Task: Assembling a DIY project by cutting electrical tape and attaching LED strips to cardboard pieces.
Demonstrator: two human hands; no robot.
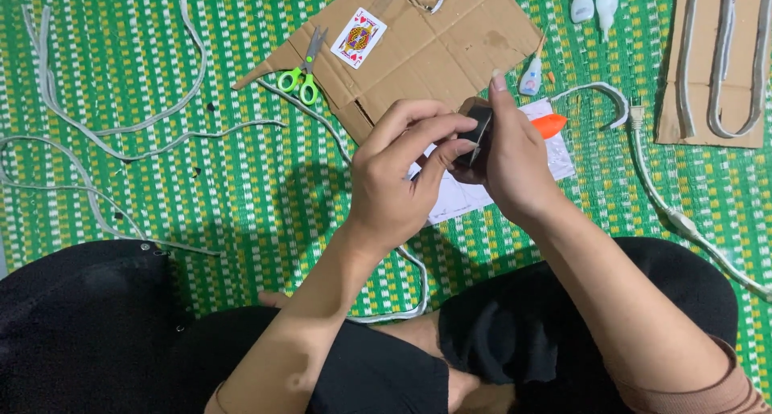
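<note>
Both the left hand (398,169) and right hand (511,161) clamp a small upright black roll (480,126).

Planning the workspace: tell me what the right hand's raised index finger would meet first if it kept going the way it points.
Likely the brown cardboard sheet, since the right hand points its finger up-frame toward it; depth is unclear.

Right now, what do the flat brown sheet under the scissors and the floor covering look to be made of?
The brown sheet looks like corrugated cardboard: matt, with fold creases and torn, ragged edges. The floor covering appears to be a woven mat, probably plastic strands, judging by its regular green-and-white weave and slight sheen. The scissors have shiny metal blades and glossy green handles, likely plastic.
</note>
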